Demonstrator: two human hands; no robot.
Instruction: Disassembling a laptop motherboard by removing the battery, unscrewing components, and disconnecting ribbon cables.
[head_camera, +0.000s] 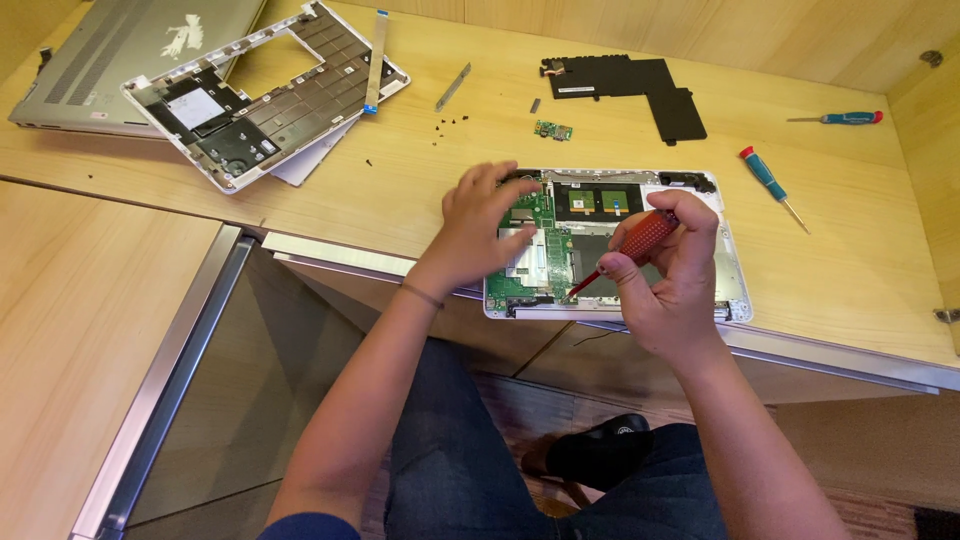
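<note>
An opened laptop base (735, 285) lies at the near edge of the wooden desk, its green circuit board (545, 215) exposed on the left side. My left hand (482, 225) rests on the board with the fingers spread, pressing it down. My right hand (668, 275) grips a red-handled screwdriver (645, 238), whose tip points down-left onto the lower part of the board.
A black battery pack (650, 85) lies at the back. Two blue-and-red screwdrivers (765, 178) (845, 118) lie at the right. A stripped keyboard frame (260, 95) and grey laptop lid (110, 55) sit at the back left. Small screws (448, 125), a metal strip (452, 87) and a tiny green board (552, 130) lie mid-desk.
</note>
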